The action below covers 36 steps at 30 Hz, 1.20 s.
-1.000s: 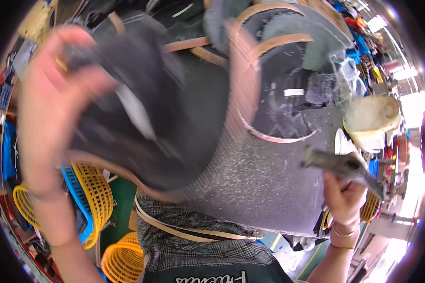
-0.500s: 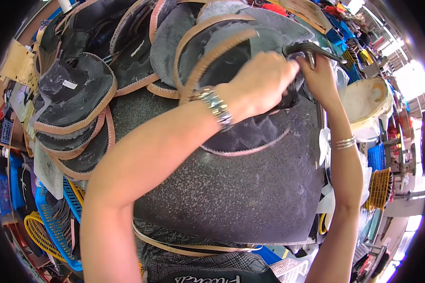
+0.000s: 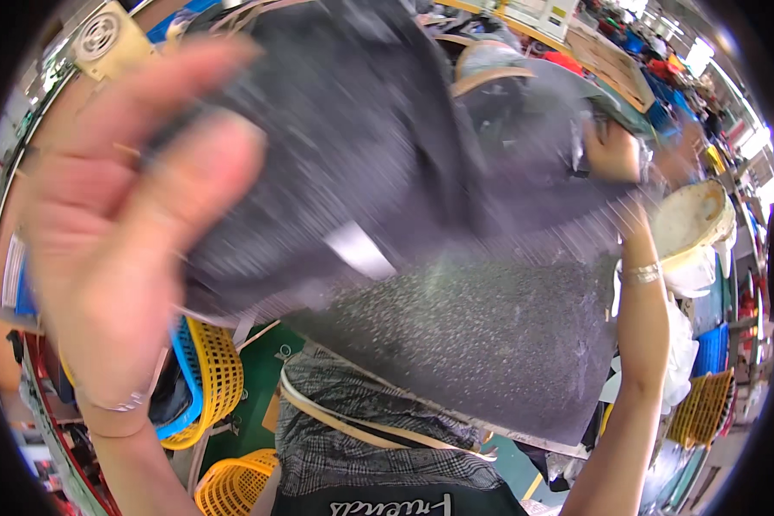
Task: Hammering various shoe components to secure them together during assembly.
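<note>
Dark, creased sheet piece (image 3: 318, 138), raised and blurred
It slants over the tabletop (image 3: 473, 335), hiding much of the far part and the left end of the near edge; a white oblong label (image 3: 359, 249) shows toward its lower rim.

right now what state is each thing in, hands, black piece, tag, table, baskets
Left hand: gripping the edge of the black piece, blurred
Right hand: fingers curled, partly hidden, grip unclear
Black piece: held up above the table, blurred
White tag: on the black piece
Table: partly covered from view
Blue basket: dark material inside
</note>
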{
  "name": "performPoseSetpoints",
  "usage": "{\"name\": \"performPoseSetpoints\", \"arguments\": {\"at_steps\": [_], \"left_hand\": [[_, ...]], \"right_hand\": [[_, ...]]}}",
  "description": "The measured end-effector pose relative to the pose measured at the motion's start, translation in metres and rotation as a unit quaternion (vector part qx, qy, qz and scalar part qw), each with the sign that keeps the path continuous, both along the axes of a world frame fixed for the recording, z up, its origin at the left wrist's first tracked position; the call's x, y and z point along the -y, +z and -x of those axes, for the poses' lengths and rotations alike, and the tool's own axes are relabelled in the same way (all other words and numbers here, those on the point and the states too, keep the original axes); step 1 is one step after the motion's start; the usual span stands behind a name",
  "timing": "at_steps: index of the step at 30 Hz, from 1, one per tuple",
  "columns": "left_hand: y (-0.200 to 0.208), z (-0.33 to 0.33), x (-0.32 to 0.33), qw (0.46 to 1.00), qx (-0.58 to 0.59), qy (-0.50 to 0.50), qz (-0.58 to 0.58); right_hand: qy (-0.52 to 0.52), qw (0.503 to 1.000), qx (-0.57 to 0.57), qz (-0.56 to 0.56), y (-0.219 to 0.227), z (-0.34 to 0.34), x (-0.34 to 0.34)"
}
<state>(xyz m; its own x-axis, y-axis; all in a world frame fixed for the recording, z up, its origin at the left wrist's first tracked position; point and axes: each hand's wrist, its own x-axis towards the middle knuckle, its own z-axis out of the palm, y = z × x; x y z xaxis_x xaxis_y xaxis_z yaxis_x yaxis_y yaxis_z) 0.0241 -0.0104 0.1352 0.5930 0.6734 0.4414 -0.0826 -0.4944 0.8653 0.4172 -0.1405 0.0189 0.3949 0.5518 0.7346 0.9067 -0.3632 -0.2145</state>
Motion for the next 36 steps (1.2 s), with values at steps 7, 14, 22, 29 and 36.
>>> {"name": "performPoseSetpoints", "arguments": {"at_steps": [7, 14, 22, 29, 36], "left_hand": [[-0.148, 0.035, 0.041, 0.920, -0.297, -0.104, 0.234], [-0.156, 0.022, 0.001, 0.856, -0.442, -0.192, -0.186], [-0.167, -0.032, -0.019, 0.884, -0.331, -0.326, -0.055], [-0.171, -0.049, -0.032, 0.869, -0.265, -0.382, -0.171], [-0.176, -0.033, -0.036, 0.850, -0.221, -0.329, -0.347]], "right_hand": [[0.141, 0.920, -0.303, 0.207, 0.041, 0.203, 0.024], [0.354, 0.814, -0.232, 0.397, -0.014, 0.242, 0.073], [0.360, 0.812, -0.251, 0.385, -0.027, 0.238, 0.071], [0.376, 0.794, -0.294, 0.376, -0.027, 0.232, 0.072], [0.339, 0.748, -0.423, 0.382, -0.003, 0.209, 0.044]]}}
